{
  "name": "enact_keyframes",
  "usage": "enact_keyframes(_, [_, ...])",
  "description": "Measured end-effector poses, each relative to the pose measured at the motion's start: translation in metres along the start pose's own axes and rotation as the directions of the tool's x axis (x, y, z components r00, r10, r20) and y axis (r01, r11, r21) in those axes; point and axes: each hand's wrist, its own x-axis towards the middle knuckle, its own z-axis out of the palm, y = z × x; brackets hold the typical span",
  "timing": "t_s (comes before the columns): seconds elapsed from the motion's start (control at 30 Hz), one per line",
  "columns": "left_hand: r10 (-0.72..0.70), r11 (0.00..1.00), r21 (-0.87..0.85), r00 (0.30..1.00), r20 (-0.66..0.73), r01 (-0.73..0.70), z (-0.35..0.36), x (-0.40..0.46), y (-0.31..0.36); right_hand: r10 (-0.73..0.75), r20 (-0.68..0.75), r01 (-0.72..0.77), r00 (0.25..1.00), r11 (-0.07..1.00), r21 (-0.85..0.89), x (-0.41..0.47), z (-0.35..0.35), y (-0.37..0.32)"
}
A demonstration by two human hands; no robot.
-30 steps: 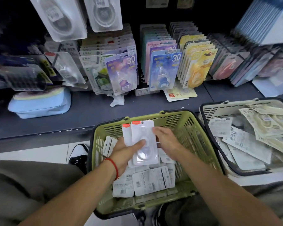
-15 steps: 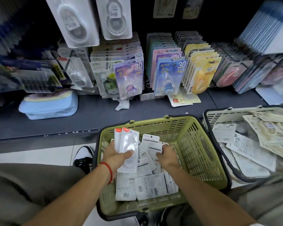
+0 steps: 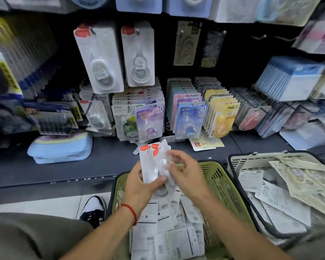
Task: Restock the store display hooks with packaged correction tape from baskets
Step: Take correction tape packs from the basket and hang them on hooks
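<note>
Packs [image 3: 152, 162] — clear, red-tabbed, a small bunch: we grip them upright in our left hand [image 3: 139, 186], above the green basket's [image 3: 219, 186] far rim. Right hand [image 3: 186, 175] — fingers curled, pinching the bunch's right edge. More packs lie loose in the green basket; a black basket [image 3: 238, 181] sits to its right.

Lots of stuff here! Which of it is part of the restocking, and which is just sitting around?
Part of the job:
- clear packs, gripped by left hand, right hand on them
- green basket of packs
- matching hung packs

Just there:
- blue pouch
- cream basket
- yellow packs
</note>
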Motion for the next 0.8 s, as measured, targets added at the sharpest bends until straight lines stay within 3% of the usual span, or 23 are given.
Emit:
enact_keyframes(0.1, [0.067, 0.995, -0.073, 0.998, 0.004, -0.066, -0.005, 0.003, 0.028, -0.07, 0.038, 0.07, 0.997, 0.998, -0.005, 0.016, -0.011, -0.024])
enact_keyframes(0.23, [0.168, 0.979, -0.121, 0.985, 0.036, -0.163, -0.015, 0.017, 0.081, -0.094, 0.056, 0.103, 0.994, 0.975, -0.194, 0.044, -0.024, -0.064])
enact_keyframes(0.37, [0.308, 0.951, -0.035, 0.946, 0.101, -0.306, -0.032, 0.038, 0.145, -0.086, 0.205, 0.102, 0.975, 0.992, -0.073, 0.069, -0.026, -0.107])
enact_keyframes(0.47, [0.433, 0.897, 0.044, 0.894, 0.117, -0.441, -0.059, 0.053, 0.183, -0.179, 0.2, 0.185, 0.963, 0.983, -0.01, 0.085, -0.017, -0.139])
enact_keyframes(0.67, [0.517, 0.855, 0.126, 0.806, -0.288, -0.504, -0.092, 0.075, 0.186, -0.27, 0.119, 0.274, 0.955, 0.961, -0.021, 0.121, 0.005, -0.178])
enact_keyframes(0.8, [0.558, 0.826, 0.149, 0.753, -0.348, -0.543, -0.092, 0.075, 0.191, -0.295, -0.017, 0.295, 0.955, 0.955, -0.013, 0.133, 0.016, -0.188])
